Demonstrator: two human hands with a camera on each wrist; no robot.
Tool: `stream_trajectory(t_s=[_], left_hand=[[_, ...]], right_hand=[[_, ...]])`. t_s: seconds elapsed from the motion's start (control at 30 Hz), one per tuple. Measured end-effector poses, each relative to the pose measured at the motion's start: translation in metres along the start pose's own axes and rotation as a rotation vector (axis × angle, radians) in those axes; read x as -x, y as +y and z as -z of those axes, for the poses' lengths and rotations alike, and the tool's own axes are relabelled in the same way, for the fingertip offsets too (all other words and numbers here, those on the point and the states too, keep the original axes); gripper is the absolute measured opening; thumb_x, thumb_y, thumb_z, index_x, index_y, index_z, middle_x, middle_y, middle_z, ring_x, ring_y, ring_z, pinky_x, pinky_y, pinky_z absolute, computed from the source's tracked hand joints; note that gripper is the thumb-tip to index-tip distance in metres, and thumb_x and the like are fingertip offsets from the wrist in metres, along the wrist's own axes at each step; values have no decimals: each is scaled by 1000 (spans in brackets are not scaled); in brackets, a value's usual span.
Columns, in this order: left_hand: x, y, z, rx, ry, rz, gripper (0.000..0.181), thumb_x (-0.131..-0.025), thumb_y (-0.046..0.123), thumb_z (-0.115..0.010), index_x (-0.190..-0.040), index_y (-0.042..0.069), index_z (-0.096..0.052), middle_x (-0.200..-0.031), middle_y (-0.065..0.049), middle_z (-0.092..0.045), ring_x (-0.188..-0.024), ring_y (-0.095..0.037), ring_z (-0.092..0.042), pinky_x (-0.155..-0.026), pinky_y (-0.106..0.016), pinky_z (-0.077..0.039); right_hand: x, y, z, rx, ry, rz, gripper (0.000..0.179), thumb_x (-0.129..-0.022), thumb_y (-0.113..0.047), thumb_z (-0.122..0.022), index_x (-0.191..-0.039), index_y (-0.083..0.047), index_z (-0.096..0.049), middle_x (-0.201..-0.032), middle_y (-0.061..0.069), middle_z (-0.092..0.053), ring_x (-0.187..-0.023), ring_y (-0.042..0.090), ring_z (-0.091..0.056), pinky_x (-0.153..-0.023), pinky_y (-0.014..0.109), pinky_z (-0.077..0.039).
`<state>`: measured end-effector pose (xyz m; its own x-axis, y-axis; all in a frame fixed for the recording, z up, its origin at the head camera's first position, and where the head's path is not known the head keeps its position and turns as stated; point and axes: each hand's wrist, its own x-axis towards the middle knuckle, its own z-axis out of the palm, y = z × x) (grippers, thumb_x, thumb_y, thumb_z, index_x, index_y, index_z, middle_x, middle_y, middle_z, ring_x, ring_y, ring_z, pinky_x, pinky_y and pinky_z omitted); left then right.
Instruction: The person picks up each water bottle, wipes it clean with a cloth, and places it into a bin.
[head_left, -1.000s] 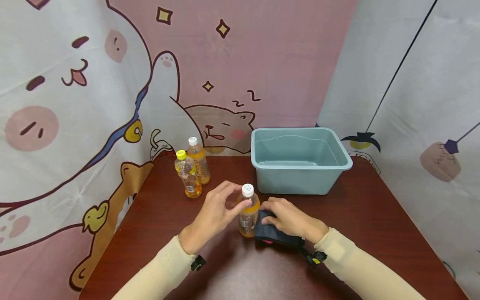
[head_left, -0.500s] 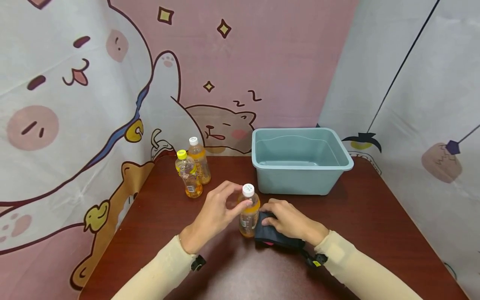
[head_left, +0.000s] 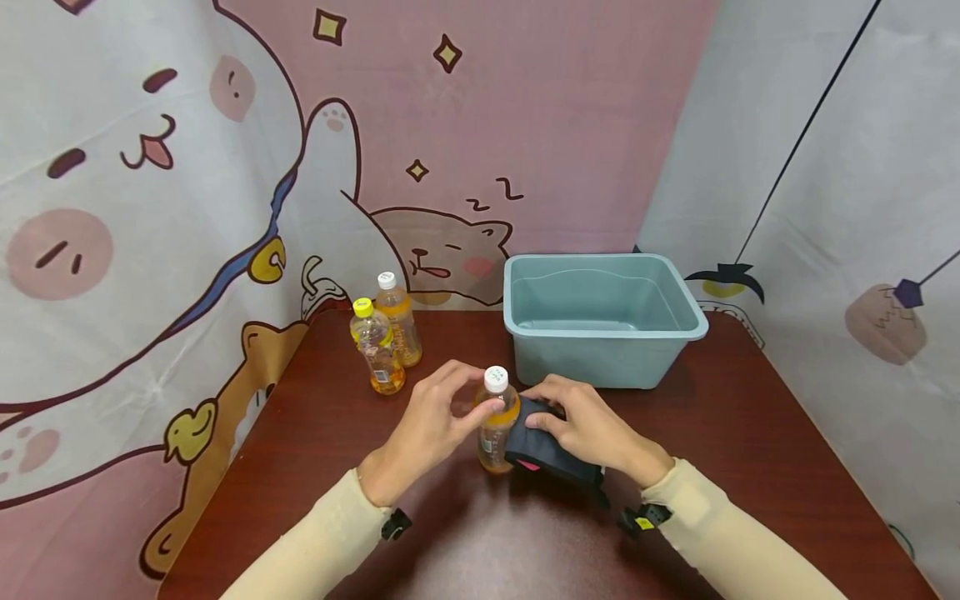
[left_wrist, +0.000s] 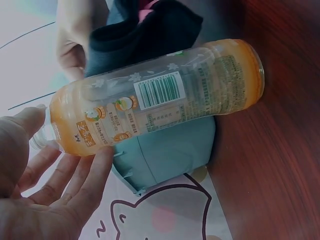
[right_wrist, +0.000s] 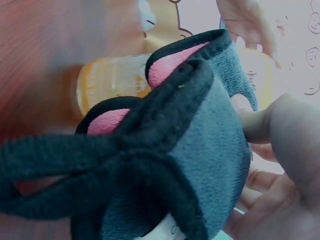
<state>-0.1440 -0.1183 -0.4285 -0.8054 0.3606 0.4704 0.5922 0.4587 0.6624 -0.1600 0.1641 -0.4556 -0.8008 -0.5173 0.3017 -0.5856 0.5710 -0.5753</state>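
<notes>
Head view, and both hands are busy: the left hand [head_left: 420, 429] has thumb and fingers round the neck of a white-capped plastic bottle [head_left: 495, 443], upright on the reddish-brown table [head_left: 322, 442]! Just right of that bottle, the right hand [head_left: 588, 421] pinches a folded dark grey cloth [head_left: 551, 454] between thumb and fingers, and look at the right wrist's close-up: pink lining [right_wrist: 170, 64], black loop [right_wrist: 47, 157]! Whether cloth meets bottle, I can't tell. Behind the held bottle and to its right, a teal plastic bin [head_left: 592, 362]; back to its left, a yellow-capped bottle [head_left: 378, 354] and another white-capped one [head_left: 403, 329], both upright
</notes>
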Motion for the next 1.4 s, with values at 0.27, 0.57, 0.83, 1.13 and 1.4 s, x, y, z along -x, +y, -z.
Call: stream_trajectory(t_s=[0.27, 0.57, 0.83, 1.13, 1.4], left_hand=[[0, 2, 2, -11, 6, -6, 37, -100, 23, -96, -129, 8, -80, -121, -9, -76, -102, -21, -82, -86, -39, -75], [-2, 2, 1, -15, -8, 9, 39, -100, 24, -96, -132, 9, -80, -124, -10, -76, -103, -28, -82, -87, -32, -74], [-5, 1, 1, -48, 6, 0, 39, -101, 24, -96, -132, 7, -80, -122, -12, -77, -103, -23, -82, -88, -33, -74], [-17, -9, 1, -84, 23, 45, 41, -102, 23, -94, -135, 5, -78, -125, -15, -76, -107, -26, -81, -91, -44, -75], [-37, -24, 5, -132, 78, 81, 38, -106, 22, -90, -134, 2, -76, -122, -16, -75, -104, -32, -77, -89, -44, -73]], right_hand=[[-6, -15, 16, -49, 93, 7, 35, -105, -13, -88, -139, -19, -84, -112, -9, -76, -92, 10, -64, -77, 27, -55], [-11, -24, 22, -41, 116, 40, 35, -106, -16, -88, -141, -19, -84, -114, -7, -75, -91, 9, -63, -73, 26, -55], [-3, -19, 27, -16, 124, 14, 37, -104, -16, -90, -141, -18, -84, -114, -7, -74, -91, 9, -62, -71, 25, -53], [11, -7, 32, 25, 174, -23, 37, -104, -16, -90, -141, -18, -84, -112, -7, -74, -91, 8, -60, -71, 25, -51], [17, 1, 32, 21, 183, -43, 35, -104, -15, -90, -139, -17, -85, -113, -6, -76, -92, 9, -61, -72, 25, -52]])
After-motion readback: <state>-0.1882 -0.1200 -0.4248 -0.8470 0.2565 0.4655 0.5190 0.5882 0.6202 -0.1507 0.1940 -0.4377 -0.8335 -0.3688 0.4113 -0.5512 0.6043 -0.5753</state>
